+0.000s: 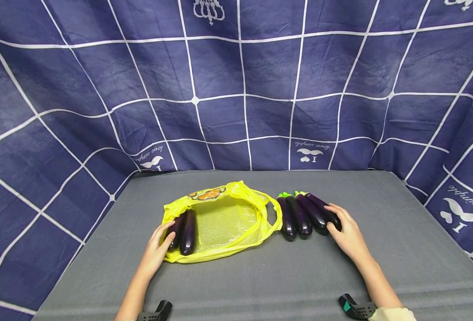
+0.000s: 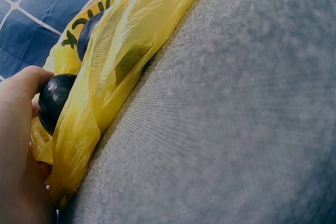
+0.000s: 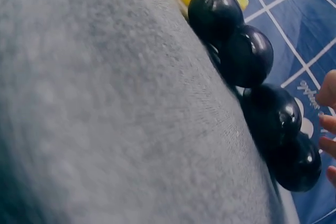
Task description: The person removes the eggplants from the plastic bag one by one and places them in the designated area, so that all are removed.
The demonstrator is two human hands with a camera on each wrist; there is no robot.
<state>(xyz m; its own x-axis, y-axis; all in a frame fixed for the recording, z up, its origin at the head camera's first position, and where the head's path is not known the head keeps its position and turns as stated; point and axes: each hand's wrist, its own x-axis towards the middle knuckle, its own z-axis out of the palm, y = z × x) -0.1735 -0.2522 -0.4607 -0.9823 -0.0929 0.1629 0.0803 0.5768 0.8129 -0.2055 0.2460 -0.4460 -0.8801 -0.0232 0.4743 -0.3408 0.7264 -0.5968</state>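
Observation:
An open yellow plastic bag point(image 1: 228, 254) lies on its side on the grey surface. Two dark purple eggplants are side by side in its left part, the inner eggplant point(image 1: 188, 234) next to the outer eggplant point(image 1: 175, 234). My left hand point(image 1: 156, 245) grips the outer eggplant at the bag's left edge; in the left wrist view the thumb point(image 2: 32, 80) lies over its rounded end. Several more eggplants point(image 1: 302, 218) form a row right of the bag. Over the rightmost eggplant point(image 1: 332, 218) is my right hand point(image 1: 348, 234), its fingers loosely spread; the right wrist view shows fingertips point(image 3: 328, 124) beside it.
A grey cloth-covered table point(image 1: 252, 285) bears everything. Behind and at both sides hangs a blue curtain point(image 1: 268, 76) with white grid lines. The bag's handle loop point(image 1: 278, 216) touches or nearly touches the leftmost eggplant of the row. Dark bands point(image 1: 356, 307) are on both wrists.

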